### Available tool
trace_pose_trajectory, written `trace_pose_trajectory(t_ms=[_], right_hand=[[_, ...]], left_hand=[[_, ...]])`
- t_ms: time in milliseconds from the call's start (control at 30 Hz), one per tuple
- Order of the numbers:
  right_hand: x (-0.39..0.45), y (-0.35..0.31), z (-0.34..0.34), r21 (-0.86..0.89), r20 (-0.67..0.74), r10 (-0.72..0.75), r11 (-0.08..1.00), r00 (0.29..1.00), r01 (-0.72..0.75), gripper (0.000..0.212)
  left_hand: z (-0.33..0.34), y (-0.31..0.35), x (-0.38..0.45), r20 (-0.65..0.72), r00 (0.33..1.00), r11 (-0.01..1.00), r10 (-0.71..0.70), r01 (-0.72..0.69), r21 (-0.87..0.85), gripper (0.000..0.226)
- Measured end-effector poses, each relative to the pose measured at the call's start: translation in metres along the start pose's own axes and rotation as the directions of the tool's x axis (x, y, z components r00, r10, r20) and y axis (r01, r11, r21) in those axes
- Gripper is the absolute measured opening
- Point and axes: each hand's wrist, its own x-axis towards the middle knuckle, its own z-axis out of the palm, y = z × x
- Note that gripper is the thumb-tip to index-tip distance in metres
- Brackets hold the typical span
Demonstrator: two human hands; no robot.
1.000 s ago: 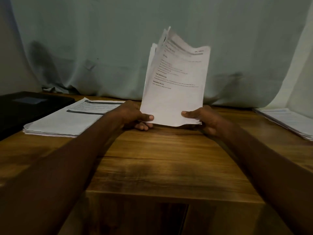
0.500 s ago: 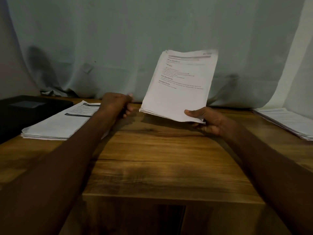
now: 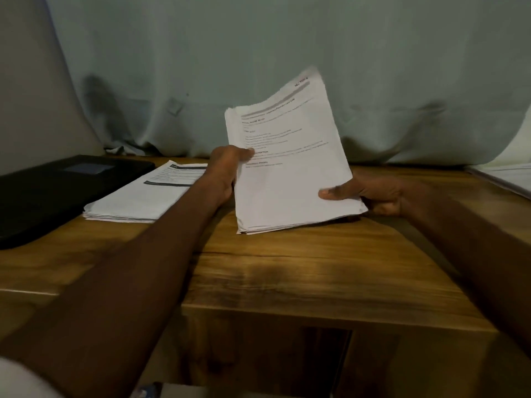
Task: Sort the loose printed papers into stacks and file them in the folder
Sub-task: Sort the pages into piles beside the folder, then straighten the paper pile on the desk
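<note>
Two hands hold one sheaf of printed papers (image 3: 290, 165) above the wooden table (image 3: 287, 268), between a flat stack (image 3: 149, 193) near the black folder (image 3: 54, 191) and another stack (image 3: 508, 176) at far right. The left hand (image 3: 227, 170) pinches its left edge with the thumb on top; the right hand (image 3: 370, 195) pinches its lower right corner. The grip looks light, so sheets could fan out and slide loose. The sheaf's long axis rises away from the person, with the header end up and tilted right.

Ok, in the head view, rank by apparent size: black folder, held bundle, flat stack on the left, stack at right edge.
1. Black folder and held bundle: look alike; the bundle is raised nearer the camera, so unranked.
2. Left stack.
3. Right-edge stack, cropped by the frame.
</note>
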Motion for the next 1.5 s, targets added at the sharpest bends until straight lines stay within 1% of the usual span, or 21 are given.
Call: trace_pose_trajectory(t_ms=[100, 167, 200, 333, 400, 500, 567, 700, 767, 833, 1000, 1067, 1133, 1233, 1300, 1333, 1367, 1400, 1433, 1467, 1500], right_hand=[[-0.003, -0.005, 0.000, 0.193, -0.079, -0.083, 0.976, 0.993, 0.097, 0.037], [-0.001, -0.007, -0.005, 0.327, -0.168, -0.111, 0.931, 0.979, 0.162, 0.037], [0.002, -0.005, -0.010, 0.361, -0.222, -0.121, 0.911, 0.968, 0.197, 0.037], [0.019, 0.009, -0.029, 0.372, -0.369, -0.099, 0.896, 0.924, 0.245, 0.039], [0.027, 0.013, -0.035, 0.367, -0.412, -0.076, 0.898, 0.908, 0.241, 0.039], [0.034, 0.016, -0.040, 0.339, -0.409, -0.075, 0.913, 0.910, 0.227, 0.041], [0.037, 0.018, -0.039, 0.317, -0.373, -0.074, 0.927, 0.925, 0.202, 0.044], [0.041, 0.018, -0.024, 0.248, -0.288, -0.067, 0.958, 0.955, 0.142, 0.049], [0.042, 0.017, -0.015, 0.239, -0.268, -0.078, 0.960, 0.960, 0.145, 0.042], [0.041, 0.016, -0.013, 0.233, -0.271, -0.083, 0.961, 0.959, 0.149, 0.037], [0.039, 0.017, -0.017, 0.209, -0.272, -0.049, 0.972, 0.961, 0.109, 0.035], [0.039, 0.015, -0.016, 0.185, -0.314, -0.076, 0.973, 0.947, 0.139, 0.035], [0.038, 0.012, -0.014, 0.158, -0.367, -0.116, 0.970, 0.923, 0.185, 0.035], [0.034, 0.009, -0.014, 0.129, -0.369, -0.133, 0.973, 0.920, 0.192, 0.035], [0.030, 0.007, -0.012, 0.089, -0.364, -0.149, 0.977, 0.919, 0.193, 0.035], [0.027, 0.005, -0.010, 0.059, -0.414, -0.163, 0.977, 0.895, 0.205, 0.035], [0.025, 0.003, -0.010, 0.007, -0.503, -0.185, 0.976, 0.844, 0.218, 0.035], [0.022, 0.001, -0.012, -0.091, -0.613, -0.229, 0.971, 0.756, 0.221, 0.036], [0.018, 0.000, -0.017, -0.251, -0.692, -0.314, 0.949, 0.650, 0.192, 0.041], [0.014, 0.001, -0.026, -0.436, -0.713, -0.425, 0.892, 0.558, 0.122, 0.046], [0.011, 0.004, -0.038, -0.590, -0.688, -0.513, 0.807, 0.514, 0.016, 0.048]], left_hand=[[0.008, -0.001, -0.002, 0.047, 0.999, 1.000, -0.013, 0.014, -0.014, 0.020], [0.015, -0.004, -0.009, 0.116, 0.990, 0.997, -0.076, 0.074, 0.016, 0.019], [0.019, -0.007, -0.012, 0.154, 0.982, 0.994, -0.107, 0.101, 0.045, 0.021], [0.034, -0.021, -0.015, 0.292, 0.939, 0.979, -0.183, 0.148, 0.138, 0.036], [0.036, -0.025, -0.014, 0.319, 0.929, 0.976, -0.189, 0.143, 0.163, 0.038], [0.033, -0.026, -0.012, 0.295, 0.942, 0.980, -0.158, 0.115, 0.160, 0.033], [0.028, -0.027, -0.009, 0.261, 0.955, 0.985, -0.141, 0.109, 0.134, 0.036], [0.021, -0.023, -0.003, 0.134, 0.982, 0.990, -0.135, 0.129, 0.054, 0.032], [0.021, -0.022, -0.002, 0.071, 0.989, 0.991, -0.129, 0.126, 0.037, 0.025], [0.022, -0.023, 0.000, 0.034, 0.992, 0.991, -0.118, 0.116, 0.074, 0.022], [0.021, -0.027, 0.000, 0.072, 0.994, 0.992, -0.083, 0.076, 0.097, 0.028], [0.020, -0.028, -0.002, 0.124, 0.987, 0.990, -0.104, 0.091, 0.107, 0.034], [0.020, -0.027, -0.003, 0.152, 0.979, 0.987, -0.133, 0.118, 0.106, 0.034], [0.020, -0.026, -0.001, 0.148, 0.978, 0.988, -0.148, 0.139, 0.070, 0.028], [0.020, -0.028, 0.002, 0.133, 0.983, 0.990, -0.123, 0.113, 0.078, 0.031], [0.021, -0.029, 0.004, 0.124, 0.987, 0.991, -0.106, 0.095, 0.097, 0.032], [0.021, -0.030, 0.005, 0.108, 0.990, 0.990, -0.092, 0.079, 0.118, 0.033], [0.021, -0.031, 0.005, 0.094, 0.992, 0.988, -0.084, 0.071, 0.134, 0.032], [0.022, -0.031, 0.006, 0.083, 0.993, 0.987, -0.081, 0.068, 0.145, 0.031], [0.022, -0.030, 0.005, 0.079, 0.994, 0.986, -0.079, 0.066, 0.154, 0.029], [0.023, -0.030, 0.004, 0.082, 0.994, 0.985, -0.076, 0.062, 0.163, 0.027]])
